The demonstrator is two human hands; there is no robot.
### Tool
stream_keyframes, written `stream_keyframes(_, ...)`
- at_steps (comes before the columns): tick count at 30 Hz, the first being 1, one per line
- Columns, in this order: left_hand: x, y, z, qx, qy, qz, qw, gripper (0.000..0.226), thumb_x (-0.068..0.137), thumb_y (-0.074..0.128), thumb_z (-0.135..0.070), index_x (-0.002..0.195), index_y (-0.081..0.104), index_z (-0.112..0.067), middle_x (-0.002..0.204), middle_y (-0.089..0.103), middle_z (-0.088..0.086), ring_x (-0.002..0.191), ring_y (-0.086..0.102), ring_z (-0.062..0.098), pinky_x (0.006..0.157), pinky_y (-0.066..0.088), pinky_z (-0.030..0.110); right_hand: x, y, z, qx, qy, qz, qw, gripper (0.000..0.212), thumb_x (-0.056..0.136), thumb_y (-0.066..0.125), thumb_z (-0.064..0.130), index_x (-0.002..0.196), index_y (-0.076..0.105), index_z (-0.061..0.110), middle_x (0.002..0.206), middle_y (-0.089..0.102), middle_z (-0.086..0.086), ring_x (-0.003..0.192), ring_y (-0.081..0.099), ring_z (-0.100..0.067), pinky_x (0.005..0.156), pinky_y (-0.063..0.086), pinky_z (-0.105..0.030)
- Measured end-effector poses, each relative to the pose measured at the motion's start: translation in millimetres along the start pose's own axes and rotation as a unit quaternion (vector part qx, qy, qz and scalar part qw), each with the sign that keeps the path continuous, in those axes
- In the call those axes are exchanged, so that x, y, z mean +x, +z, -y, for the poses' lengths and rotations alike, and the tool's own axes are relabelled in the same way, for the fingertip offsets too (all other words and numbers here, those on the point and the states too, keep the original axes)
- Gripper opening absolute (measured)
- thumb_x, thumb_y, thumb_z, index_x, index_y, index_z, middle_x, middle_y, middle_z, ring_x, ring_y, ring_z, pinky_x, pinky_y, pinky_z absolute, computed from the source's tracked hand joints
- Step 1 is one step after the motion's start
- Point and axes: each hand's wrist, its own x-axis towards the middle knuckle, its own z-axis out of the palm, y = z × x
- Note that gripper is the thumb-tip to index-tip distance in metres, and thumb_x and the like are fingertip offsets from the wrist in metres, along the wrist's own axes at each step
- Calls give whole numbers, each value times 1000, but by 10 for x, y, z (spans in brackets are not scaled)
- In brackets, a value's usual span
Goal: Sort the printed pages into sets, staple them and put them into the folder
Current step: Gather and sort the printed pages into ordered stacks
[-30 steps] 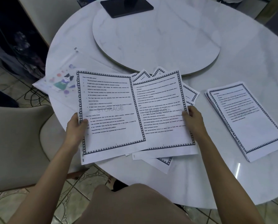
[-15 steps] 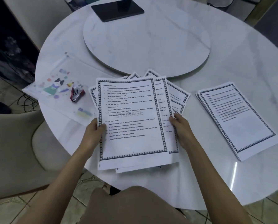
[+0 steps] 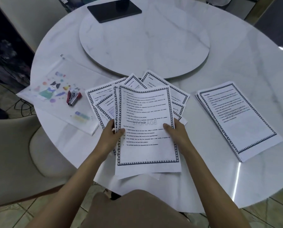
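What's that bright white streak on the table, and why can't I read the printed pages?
Head view: the streak is reflected light on the glossy table; the held pages are slightly blurred, only the STORAGE watermark legible; the wide lens bows the table's edge.

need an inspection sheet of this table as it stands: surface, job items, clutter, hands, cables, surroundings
Surface: round white marble table, with a raised turntable disc at its centre.
Job's things: held pages over the table's near edge; loose pages fanned beneath them; neat stack to the right; clear cat-print folder at left, with the red stapler lying on it.
Clutter: dark tablet on the disc's far side.
Hands: left hand and right hand each grip a side edge of the held pages, thumbs on top.
Cables: dark cables on the floor left of the table.
Surroundings: beige chair at left; tiled floor.
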Motion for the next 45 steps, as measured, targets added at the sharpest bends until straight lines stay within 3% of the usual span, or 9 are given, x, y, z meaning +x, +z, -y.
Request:
stream_keyframes(3,27,-45,-2,-25,-6,-8,1000,27,95,48,-10,121,49,-17,105,57,-2,93,59,18,75,53,25,61,-211,63,-12,-10,-53,998,32,90,53,10,122,56,10,115,64,-6,100,63,-22,89,51,-35)
stream_keyframes(7,37,-88,18,-60,-16,-25,998,27,95,46,-7,120,53,-14,102,62,2,88,62,19,81,52,27,110,-627,141,-16,-31,-117,993,30,91,54,12,121,54,6,107,63,-6,90,63,-21,71,57,-26)
stream_keyframes(11,46,-56,49,-76,-41,-50,995,25,94,48,-9,118,54,-15,104,62,4,94,61,22,80,51,25,143,-1060,157,-21,-41,-175,983,27,90,56,11,116,57,7,108,63,-13,94,63,-28,88,52,-44)
stream_keyframes(19,121,59,-46,-127,-97,-93,983,31,98,41,-18,127,50,-10,103,60,3,98,58,25,80,50,29,121,-1548,141,51,-37,-236,970,35,92,53,13,126,52,9,113,61,-7,87,62,-10,82,53,-27)
stream_keyframes(23,115,82,-66,-137,-118,-104,978,32,96,45,-17,128,49,-12,111,58,8,102,58,25,85,48,32,162,-1688,98,81,-19,-259,962,37,92,54,15,128,50,7,120,59,-11,101,60,-25,84,51,-32)
stream_keyframes(27,51,106,-32,-140,-134,-113,975,34,96,46,-18,130,47,-12,113,57,9,102,57,24,90,47,33,183,-1769,47,108,-4,-262,959,39,91,55,14,129,49,9,121,59,-9,105,59,-25,84,51,-31)
stream_keyframes(33,-75,132,21,-163,-159,-120,966,33,95,48,-14,127,48,-11,110,57,9,99,57,24,91,46,34,229,-1841,17,145,14,-274,951,38,91,54,13,129,50,10,108,63,1,91,61,-11,80,53,-26)
stream_keyframes(38,-122,169,16,-189,-160,-125,961,21,94,49,-12,115,48,-12,93,56,4,80,56,16,81,48,28,299,-1794,21,156,19,-252,955,37,92,52,11,130,49,11,102,61,2,87,60,-9,75,50,-24)
stream_keyframes(45,-122,212,-2,-195,-155,-141,958,23,94,49,-12,117,50,-11,92,58,4,85,57,19,82,48,28,317,-1657,-25,178,45,-166,969,37,92,53,12,129,50,8,105,65,2,97,63,-16,70,58,-22)
